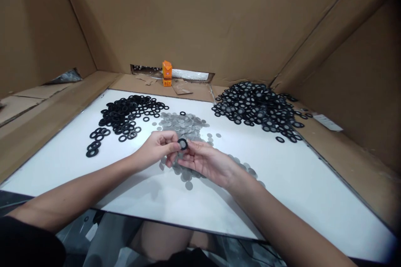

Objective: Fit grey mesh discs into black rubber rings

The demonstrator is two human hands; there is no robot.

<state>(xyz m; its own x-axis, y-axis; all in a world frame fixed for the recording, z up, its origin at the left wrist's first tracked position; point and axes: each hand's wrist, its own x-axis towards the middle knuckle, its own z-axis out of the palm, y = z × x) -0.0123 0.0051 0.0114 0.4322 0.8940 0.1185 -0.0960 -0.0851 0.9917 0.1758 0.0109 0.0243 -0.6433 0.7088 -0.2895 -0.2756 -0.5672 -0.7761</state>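
Between my two hands, above the middle of the white board, is a black ring (182, 144) with a grey disc in its opening. My left hand (162, 147) pinches its left side between thumb and fingers. On its right side, my right hand (203, 158) grips the rim with thumb and forefinger, the other fingers loosely curled below. Grey discs (184, 124) lie scattered behind and under the hands, with a single black ring (182, 113) at their far edge. A heap of black rings (120, 112) is at the left. The larger heap of rings with grey centres (253, 104) is at the right.
Tall cardboard walls (175, 16) surround the white board (131, 187) at the back and sides. An orange box (167, 73) stands by a slot in the back wall. A white label (328, 122) lies on the cardboard at the right.
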